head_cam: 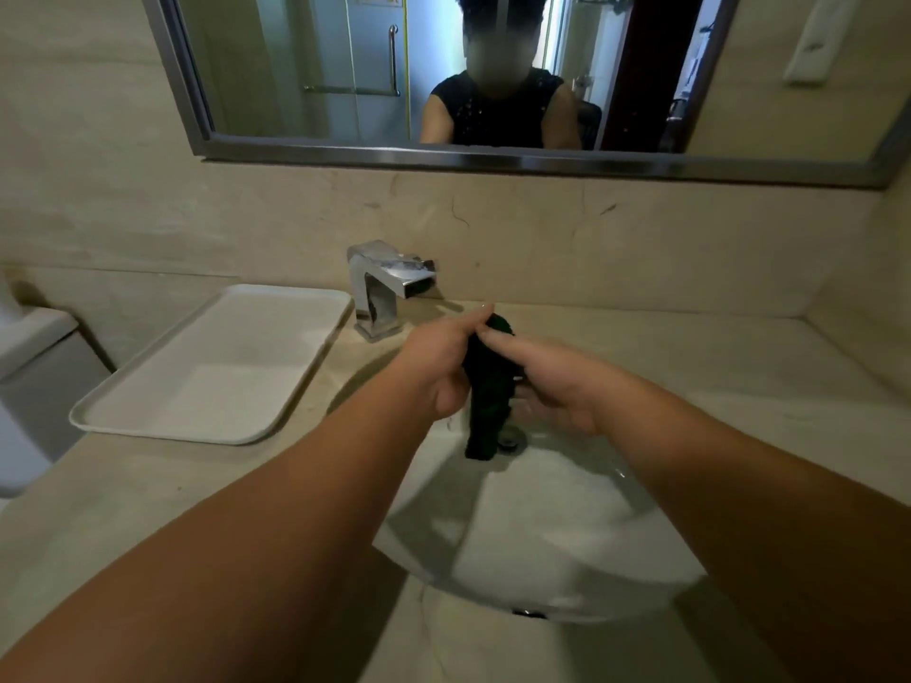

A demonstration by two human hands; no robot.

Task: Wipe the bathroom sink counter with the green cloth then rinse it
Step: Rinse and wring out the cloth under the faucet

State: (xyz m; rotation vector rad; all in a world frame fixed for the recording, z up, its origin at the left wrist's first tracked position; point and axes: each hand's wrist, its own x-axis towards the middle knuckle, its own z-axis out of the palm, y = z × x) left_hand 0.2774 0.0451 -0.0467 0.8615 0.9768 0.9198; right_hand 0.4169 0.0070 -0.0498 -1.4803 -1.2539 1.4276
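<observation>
The dark green cloth [485,396] hangs bunched into a long twisted roll over the white sink basin [552,529]. My left hand [438,367] grips the roll from the left, thumb and fingers pinching its top. From the right, my right hand [552,382] holds the same roll with its fingers curled round the cloth. The lower end of the cloth dangles just above the drain [510,440]. The chrome faucet [389,288] stands behind and to the left of my hands; I see no water stream from its spout.
A white rectangular tray [212,367] lies on the beige stone counter [148,495] left of the basin. A mirror [493,76] hangs on the wall above and reflects a person. At the far left stands a toilet tank [34,357].
</observation>
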